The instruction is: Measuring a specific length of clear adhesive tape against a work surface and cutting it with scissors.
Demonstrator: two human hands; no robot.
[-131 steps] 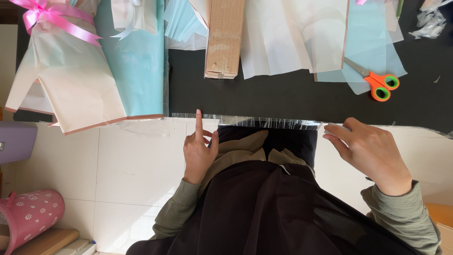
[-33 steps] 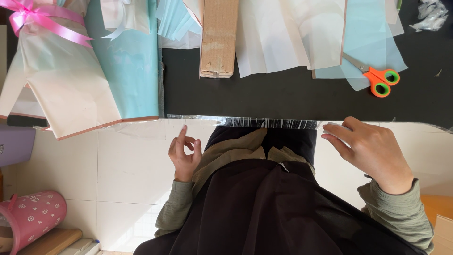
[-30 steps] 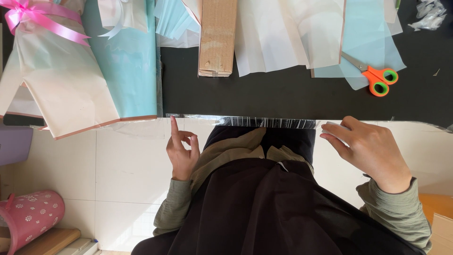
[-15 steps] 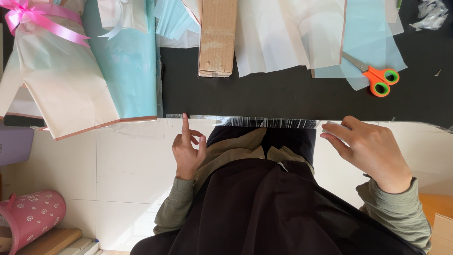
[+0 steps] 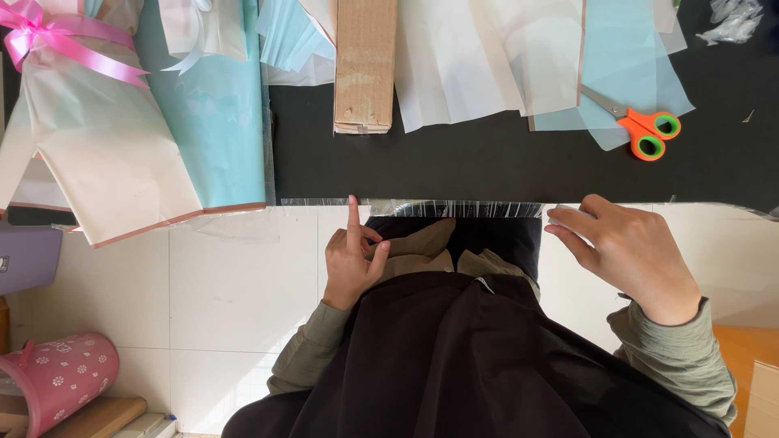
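Observation:
A strip of clear tape (image 5: 454, 208) runs along the near edge of the black table (image 5: 487, 166). My left hand (image 5: 351, 264) points up with its index fingertip pressed on the tape's left part, the other fingers curled. My right hand (image 5: 629, 253) is at the tape's right end, its fingers closed around what looks like a roll of tape; the roll is mostly hidden by the fingers.
On the table lie a cardboard box (image 5: 365, 65), white and pale blue wrapping sheets (image 5: 487, 61), orange scissors (image 5: 641, 130) and a wrapped bouquet with a pink ribbon (image 5: 89, 122). A pink dotted bucket (image 5: 61, 381) stands on the tiled floor at lower left.
My left index finger has slid right along the tape at the table edge, from about the tape's left end. My right hand has stayed in place.

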